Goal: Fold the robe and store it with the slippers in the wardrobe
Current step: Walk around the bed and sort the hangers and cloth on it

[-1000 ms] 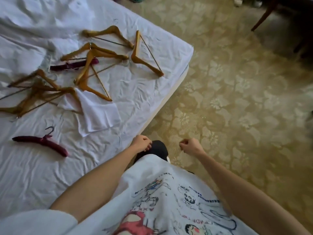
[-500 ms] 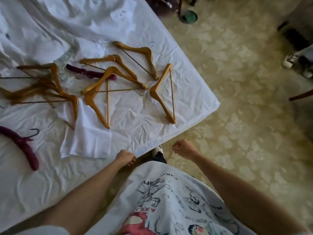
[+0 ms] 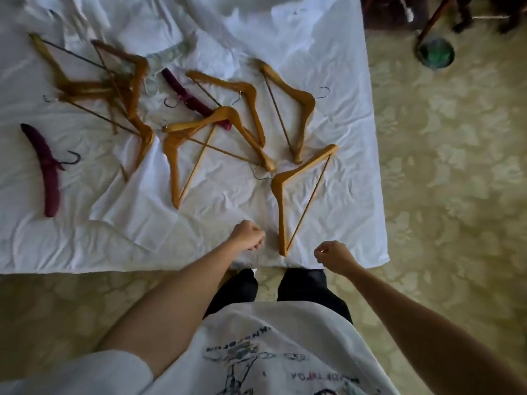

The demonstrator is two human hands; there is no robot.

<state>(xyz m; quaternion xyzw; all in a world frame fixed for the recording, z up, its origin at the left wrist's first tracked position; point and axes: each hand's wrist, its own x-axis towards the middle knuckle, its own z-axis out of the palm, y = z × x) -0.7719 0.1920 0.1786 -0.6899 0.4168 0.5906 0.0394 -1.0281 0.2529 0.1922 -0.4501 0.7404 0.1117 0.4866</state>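
My left hand (image 3: 247, 234) is a loose fist over the near edge of the white bed (image 3: 353, 143), just left of a wooden hanger (image 3: 296, 195). To the right of that hanger's lower tip, my right hand (image 3: 333, 256) is also curled shut at the bed edge. Neither hand holds anything I can see. A flat white cloth (image 3: 122, 223) lies on the sheet left of my left hand; I cannot tell whether it is the robe. No slippers and no wardrobe are in view.
Several wooden hangers (image 3: 216, 129) and two dark red padded hangers (image 3: 47, 169) are scattered over the bed. Patterned carpet (image 3: 450, 195) lies right of and in front of the bed. Dark furniture legs and a green round object (image 3: 435, 54) stand at top right.
The view has swung so that I now face the bed's edge squarely. Both fists have moved up to that edge, either side of the nearest hanger.
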